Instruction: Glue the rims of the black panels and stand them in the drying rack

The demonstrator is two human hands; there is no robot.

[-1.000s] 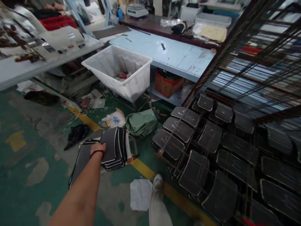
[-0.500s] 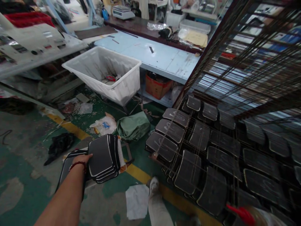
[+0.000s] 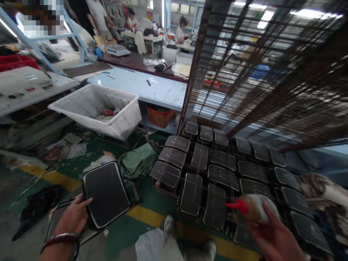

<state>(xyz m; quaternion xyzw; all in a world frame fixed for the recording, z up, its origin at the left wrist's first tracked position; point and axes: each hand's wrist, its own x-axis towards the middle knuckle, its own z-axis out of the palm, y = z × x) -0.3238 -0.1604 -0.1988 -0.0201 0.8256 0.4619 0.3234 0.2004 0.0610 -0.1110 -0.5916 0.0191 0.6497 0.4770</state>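
Observation:
My left hand (image 3: pixel 74 214) grips the left edge of a black rectangular panel (image 3: pixel 107 194) with rounded corners and a pale line round its rim. More black panels (image 3: pixel 56 223) lie beneath that hand, partly hidden. My right hand (image 3: pixel 274 230) is wrapped round a squeeze bottle (image 3: pixel 258 207) with a red nozzle pointing left. The bottle is over the wire rack shelf, where rows of similar dark panels (image 3: pixel 191 194) lie, some with pale marks on them.
Wire shelves (image 3: pixel 244 83) rise at the right. A white tub (image 3: pixel 116 125) stands before a light blue table (image 3: pixel 136 81). Green cloth (image 3: pixel 138 159), a black bag (image 3: pixel 38 210) and white paper (image 3: pixel 148 243) lie on the floor. Several people are in the background.
The view has tilted up and turned right. My left hand has raised the panel, whose face now shows larger. My right hand has come into view with the bottle.

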